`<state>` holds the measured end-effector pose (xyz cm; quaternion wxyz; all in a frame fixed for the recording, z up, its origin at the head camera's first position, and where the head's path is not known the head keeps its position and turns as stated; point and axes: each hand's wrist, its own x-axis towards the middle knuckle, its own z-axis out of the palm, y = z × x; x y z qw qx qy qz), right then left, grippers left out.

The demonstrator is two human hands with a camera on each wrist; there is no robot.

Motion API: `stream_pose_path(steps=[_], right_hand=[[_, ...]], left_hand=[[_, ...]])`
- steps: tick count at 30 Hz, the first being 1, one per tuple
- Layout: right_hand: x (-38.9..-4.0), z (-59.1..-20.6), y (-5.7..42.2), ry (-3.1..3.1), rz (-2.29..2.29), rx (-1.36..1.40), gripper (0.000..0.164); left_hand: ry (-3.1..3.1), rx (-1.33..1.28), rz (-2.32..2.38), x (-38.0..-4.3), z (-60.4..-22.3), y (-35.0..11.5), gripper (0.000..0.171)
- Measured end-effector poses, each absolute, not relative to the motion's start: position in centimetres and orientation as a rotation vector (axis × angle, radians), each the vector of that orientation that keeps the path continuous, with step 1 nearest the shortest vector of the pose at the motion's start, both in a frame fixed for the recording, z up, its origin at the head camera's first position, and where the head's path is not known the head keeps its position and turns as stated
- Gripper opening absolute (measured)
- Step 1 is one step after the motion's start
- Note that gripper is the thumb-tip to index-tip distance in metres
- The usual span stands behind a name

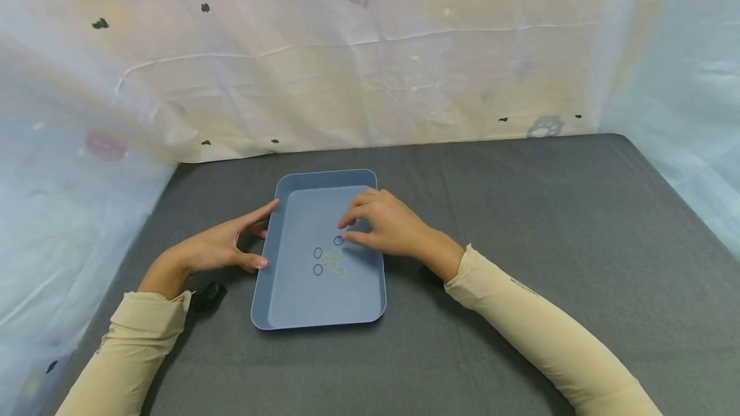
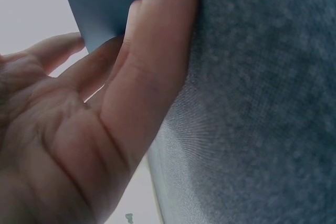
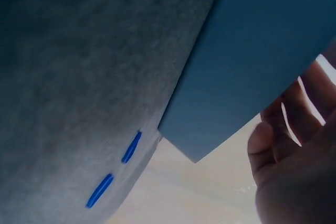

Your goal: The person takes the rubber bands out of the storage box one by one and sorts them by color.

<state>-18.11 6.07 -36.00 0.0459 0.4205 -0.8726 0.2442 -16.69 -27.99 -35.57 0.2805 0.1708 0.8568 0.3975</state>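
A blue-grey rectangular tray [image 1: 295,303] stands on the grey cloth. Inside lie several thin yellow rings [image 1: 333,266] in an overlapping group. Around them are three dark blue rings, one [image 1: 318,269] at the lower left and another [image 1: 338,241] close to my right thumb. With spread fingers and thumb, my left hand [image 1: 211,247] touches the tray's left side; the left wrist view shows its fingers against the wall. My right hand [image 1: 390,223] hovers over the tray's right side, fingers loosely bent and thumb apart from them. I see nothing held in it.
Grey cloth [image 1: 520,223] covers the table around the tray. Two elongated blue shapes [image 3: 100,190] lie on the cloth outside the tray in the right wrist view. A pale sheet [image 1: 358,95] hangs behind the table, with bluish sheets at both sides.
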Motion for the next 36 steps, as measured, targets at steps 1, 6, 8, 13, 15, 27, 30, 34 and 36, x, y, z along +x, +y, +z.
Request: stream_pose_path(steps=[1, 6, 8, 13, 15, 27, 30, 34, 36], right_hand=[[-18.2, -36.1, 5.9, -2.680, 0.715, 1.286, 0.018], [-18.4, -36.2, 5.0, -2.732, 0.600, 1.305, 0.017], [-18.5, -36.2, 4.8, -2.747, 0.570, 1.306, 0.017], [-18.6, -36.3, 4.4, -2.779, 0.535, 1.296, 0.014], [-18.7, -36.4, 4.3, -2.790, 0.532, 1.288, 0.013], [-18.5, -36.9, 3.9, -2.809, 0.480, 1.247, 0.007], [-18.4, -37.1, 3.9, -2.817, 0.480, 1.237, 0.007], [-18.4, -37.2, 3.9, -2.817, 0.484, 1.217, 0.005], [-18.4, -37.2, 3.9, -2.810, 0.480, 1.210, 0.004]], left_hand=[[2.300, 0.460, 1.063, -16.7, -35.6, -28.0, 0.112], [2.309, 0.463, 1.060, -16.5, -35.5, -28.1, 0.111], [2.307, 0.465, 1.063, -16.5, -35.5, -28.0, 0.112], [2.308, 0.469, 1.049, -16.5, -35.6, -27.8, 0.111], [2.309, 0.465, 1.043, -16.5, -35.7, -27.7, 0.112], [2.306, 0.457, 1.035, -16.9, -36.0, -27.6, 0.111], [2.293, 0.461, 1.047, -16.8, -36.2, -27.6, 0.111], [2.299, 0.465, 1.048, -16.8, -36.2, -27.6, 0.111], [2.302, 0.466, 1.045, -16.8, -36.2, -27.7, 0.111]])
